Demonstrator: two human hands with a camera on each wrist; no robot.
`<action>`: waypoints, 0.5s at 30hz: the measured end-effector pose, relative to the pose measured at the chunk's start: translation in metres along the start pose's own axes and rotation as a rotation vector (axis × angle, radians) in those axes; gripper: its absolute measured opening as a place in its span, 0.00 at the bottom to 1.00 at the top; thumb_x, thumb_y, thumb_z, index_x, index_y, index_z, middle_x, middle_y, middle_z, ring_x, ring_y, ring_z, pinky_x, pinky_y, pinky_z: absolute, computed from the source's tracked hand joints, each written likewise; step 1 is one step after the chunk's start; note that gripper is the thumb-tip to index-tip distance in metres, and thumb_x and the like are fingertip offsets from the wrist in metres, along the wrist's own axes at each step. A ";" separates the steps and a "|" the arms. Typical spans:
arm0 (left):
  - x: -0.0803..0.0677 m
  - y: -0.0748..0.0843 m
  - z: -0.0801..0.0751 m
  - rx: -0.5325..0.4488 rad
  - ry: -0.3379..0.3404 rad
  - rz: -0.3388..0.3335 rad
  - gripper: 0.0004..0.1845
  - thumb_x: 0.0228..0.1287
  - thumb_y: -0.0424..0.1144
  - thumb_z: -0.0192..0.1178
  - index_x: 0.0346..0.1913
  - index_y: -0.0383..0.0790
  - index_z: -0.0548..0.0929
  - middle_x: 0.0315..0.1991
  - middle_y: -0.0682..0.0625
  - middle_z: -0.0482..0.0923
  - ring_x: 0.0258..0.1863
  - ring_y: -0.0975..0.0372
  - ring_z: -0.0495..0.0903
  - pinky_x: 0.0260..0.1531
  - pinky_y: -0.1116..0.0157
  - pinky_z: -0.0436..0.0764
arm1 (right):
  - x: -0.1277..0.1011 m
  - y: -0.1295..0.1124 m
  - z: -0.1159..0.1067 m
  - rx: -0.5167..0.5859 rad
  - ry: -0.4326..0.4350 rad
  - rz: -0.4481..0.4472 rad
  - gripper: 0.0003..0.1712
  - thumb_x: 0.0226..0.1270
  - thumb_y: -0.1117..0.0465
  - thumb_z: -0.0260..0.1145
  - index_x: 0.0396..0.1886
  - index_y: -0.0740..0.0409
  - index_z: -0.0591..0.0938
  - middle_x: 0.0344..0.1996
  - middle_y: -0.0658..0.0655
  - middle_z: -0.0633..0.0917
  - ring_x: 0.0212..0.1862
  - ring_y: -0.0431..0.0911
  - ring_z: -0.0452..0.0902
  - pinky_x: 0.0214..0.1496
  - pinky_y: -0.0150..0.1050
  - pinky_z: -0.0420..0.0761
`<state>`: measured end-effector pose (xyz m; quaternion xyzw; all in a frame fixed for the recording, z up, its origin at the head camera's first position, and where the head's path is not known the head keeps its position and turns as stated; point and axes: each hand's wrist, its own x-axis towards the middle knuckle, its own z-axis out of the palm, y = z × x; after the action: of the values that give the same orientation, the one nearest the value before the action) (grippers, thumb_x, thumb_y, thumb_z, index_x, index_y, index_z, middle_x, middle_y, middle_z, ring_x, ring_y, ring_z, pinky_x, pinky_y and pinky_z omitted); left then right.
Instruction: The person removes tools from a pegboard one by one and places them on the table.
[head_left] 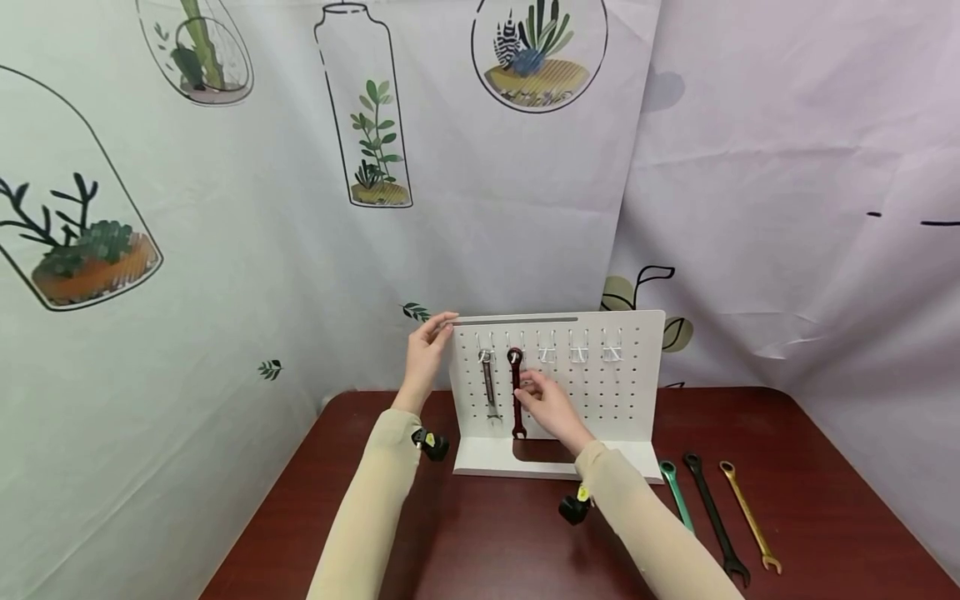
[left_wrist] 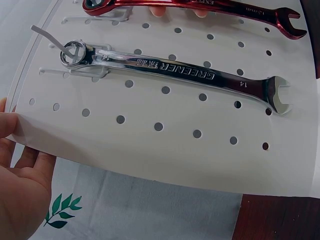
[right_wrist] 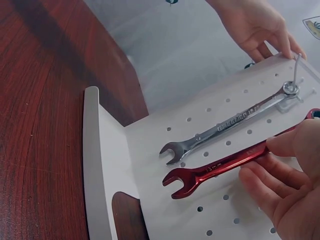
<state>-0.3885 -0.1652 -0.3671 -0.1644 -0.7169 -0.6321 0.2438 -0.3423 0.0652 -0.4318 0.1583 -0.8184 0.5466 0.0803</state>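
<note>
At the top left corner of a white pegboard [head_left: 592, 429], my left hand [head_left: 424, 363] grips the edge, thumb in front and fingers behind. My right hand [head_left: 555, 412] pinches a red combination wrench [right_wrist: 235, 159] by its shaft between thumb and fingers. The red wrench's ring end is up at the second hook from the left, its open end pointing down. To its left a silver combination wrench [left_wrist: 175, 67] hangs by its ring end on the first hook. The right wrist view shows both wrenches close to the board's face.
Several white wire hooks [head_left: 579, 346] line the upper board, right of the red wrench. On the dark red table [head_left: 495, 533] lie a green wrench [head_left: 677, 493], a black wrench [head_left: 712, 508] and a gold wrench [head_left: 750, 517], right of the board. A patterned cloth [head_left: 480, 250] hangs behind.
</note>
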 end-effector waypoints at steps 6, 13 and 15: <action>0.000 0.001 0.001 -0.002 0.003 -0.029 0.13 0.75 0.35 0.59 0.56 0.36 0.85 0.60 0.45 0.80 0.53 0.59 0.79 0.54 0.59 0.75 | -0.002 0.000 -0.001 0.008 -0.001 -0.006 0.17 0.73 0.64 0.65 0.57 0.65 0.80 0.40 0.61 0.87 0.39 0.52 0.84 0.41 0.44 0.83; 0.003 0.001 0.001 -0.008 -0.001 -0.047 0.13 0.75 0.33 0.57 0.57 0.34 0.84 0.60 0.42 0.80 0.52 0.58 0.79 0.53 0.60 0.74 | -0.002 0.002 -0.003 0.003 -0.006 -0.019 0.16 0.72 0.64 0.65 0.56 0.64 0.80 0.41 0.61 0.87 0.39 0.49 0.84 0.41 0.43 0.83; 0.003 0.001 0.001 -0.007 -0.005 -0.046 0.14 0.76 0.32 0.57 0.58 0.32 0.83 0.60 0.40 0.79 0.52 0.58 0.79 0.54 0.58 0.74 | -0.003 0.002 -0.004 0.004 -0.009 -0.021 0.16 0.72 0.64 0.65 0.56 0.64 0.80 0.41 0.61 0.88 0.39 0.49 0.84 0.41 0.43 0.83</action>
<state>-0.3906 -0.1642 -0.3646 -0.1505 -0.7188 -0.6397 0.2269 -0.3409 0.0697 -0.4331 0.1693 -0.8159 0.5467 0.0820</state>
